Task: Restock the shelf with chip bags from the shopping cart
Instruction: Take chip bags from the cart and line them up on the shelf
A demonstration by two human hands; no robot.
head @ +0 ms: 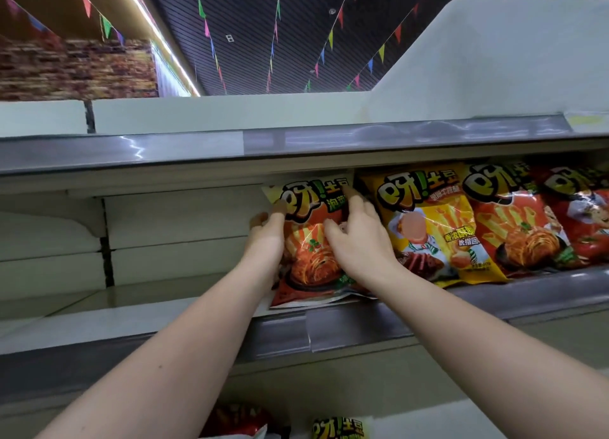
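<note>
1. Orange chip bag [313, 240] stands on the shelf [164, 313], leftmost in the row; both hands partly cover it.
2. Left hand [268, 229] grips its left edge; fingertips hidden behind the bag.
3. Right hand [357, 237] presses its front, fingers extended.
4. Yellow bag [435, 227] stands just beside.
5. Red bags [527, 221] are cut off at the right frame edge.
</note>
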